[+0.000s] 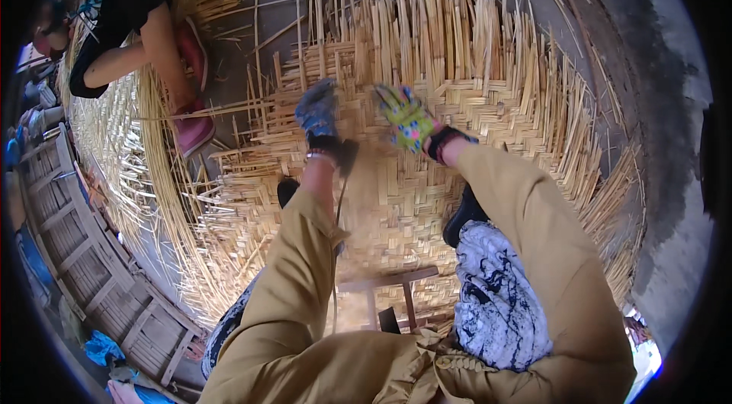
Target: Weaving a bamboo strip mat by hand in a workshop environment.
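Note:
A woven mat of pale split strips [404,183], with long unwoven ends at the far side, spreads beneath me. My left hand [316,108], in a blue glove, is over the weave just left of centre, its fingers blurred; I cannot tell if they hold anything. A dark, blurred shape hangs by that wrist. My right hand [406,118], in a green patterned glove with fingers apart, lies on or just above the weave to the right. A low wooden frame [389,280] sits between my legs.
At upper left, another person's bare legs and pink shoes [191,133] are beside bundles of loose strips [149,175]. A slatted wooden panel [84,240] runs along the left edge. A grey concrete strip [656,122] borders the mat on the right.

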{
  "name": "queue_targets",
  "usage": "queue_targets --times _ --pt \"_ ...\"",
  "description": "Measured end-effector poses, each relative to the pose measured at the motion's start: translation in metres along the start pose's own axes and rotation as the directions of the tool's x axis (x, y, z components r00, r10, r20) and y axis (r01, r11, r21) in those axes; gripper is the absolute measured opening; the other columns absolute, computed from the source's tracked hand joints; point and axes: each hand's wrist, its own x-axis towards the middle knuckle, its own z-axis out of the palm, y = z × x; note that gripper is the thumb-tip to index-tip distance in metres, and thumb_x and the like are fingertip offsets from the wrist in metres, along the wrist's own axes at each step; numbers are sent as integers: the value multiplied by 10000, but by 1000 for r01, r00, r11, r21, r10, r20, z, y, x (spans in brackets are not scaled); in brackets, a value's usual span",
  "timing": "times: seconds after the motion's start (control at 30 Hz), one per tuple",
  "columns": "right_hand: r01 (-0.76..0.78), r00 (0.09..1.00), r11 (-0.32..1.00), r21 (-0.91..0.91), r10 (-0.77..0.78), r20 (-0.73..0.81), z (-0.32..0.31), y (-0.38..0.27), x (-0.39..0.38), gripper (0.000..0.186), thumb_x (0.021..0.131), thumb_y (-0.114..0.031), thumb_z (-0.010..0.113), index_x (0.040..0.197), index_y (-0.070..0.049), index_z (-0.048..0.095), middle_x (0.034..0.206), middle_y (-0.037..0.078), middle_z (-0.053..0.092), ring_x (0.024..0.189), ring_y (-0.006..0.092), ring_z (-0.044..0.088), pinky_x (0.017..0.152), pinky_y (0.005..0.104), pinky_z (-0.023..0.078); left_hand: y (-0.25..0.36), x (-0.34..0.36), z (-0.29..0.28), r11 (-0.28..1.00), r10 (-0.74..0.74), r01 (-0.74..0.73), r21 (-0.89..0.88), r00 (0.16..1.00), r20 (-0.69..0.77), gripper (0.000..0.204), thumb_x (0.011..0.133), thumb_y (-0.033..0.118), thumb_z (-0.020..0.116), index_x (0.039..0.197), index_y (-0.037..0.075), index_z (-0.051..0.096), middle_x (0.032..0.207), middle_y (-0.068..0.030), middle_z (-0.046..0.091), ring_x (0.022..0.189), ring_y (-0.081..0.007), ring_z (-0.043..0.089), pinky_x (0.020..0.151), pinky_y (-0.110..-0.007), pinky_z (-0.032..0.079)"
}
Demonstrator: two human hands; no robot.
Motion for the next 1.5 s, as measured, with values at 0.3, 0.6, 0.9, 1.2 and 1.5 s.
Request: queue_targets --times 0.3,0.6,0.9,1.2,1.5 --pt "-289 952 953 91 296 -76 0 38 -96 585 832 -345 456 1344 -116 292 1414 104 217 1303 265 191 1066 391 137 -22 -50 29 611 300 -404 680 914 274 207 699 252 702 782 68 655 773 -112 629 743 -251 609 692 -316 470" --pt "-589 805 808 -21 584 -107 -15 95 -107 698 773 -500 519 1348 -175 294 1356 212 264 1257 369 225 1028 465 197 0 -41 65 281 177 -461 842 887 426 286 676 204 707 924 87 627 902 -119 618 847 -272 581 735 -313 458" --pt "-572 818 812 -118 576 0 -41 86 -96 802 694 -567 580 1358 -259 254 1284 258 306 1193 414 275 959 550 226 28 -65 109 -123 -108 -660 741 751 651 702 710 476 610 1326 319 312 1246 -140 419 1147 -356 382 970 -551 217" --pt "-609 789 792 -52 611 66 -29 84 -104 839 693 -594 551 1377 -261 197 1382 253 177 1275 425 143 1013 565 110 -7 -49 95 549 24 -425 720 869 495 723 688 274 699 1321 245 351 1164 -117 441 1088 -274 405 929 -396 335" --pt "-636 700 736 231 676 -228 4 44 -178 562 795 -316 549 1296 -133 373 1300 112 372 1208 263 326 1005 365 254 -19 -49 63 712 246 -425 558 896 369 440 599 140 772 959 14 554 907 -105 516 845 -273 520 784 -343 449"
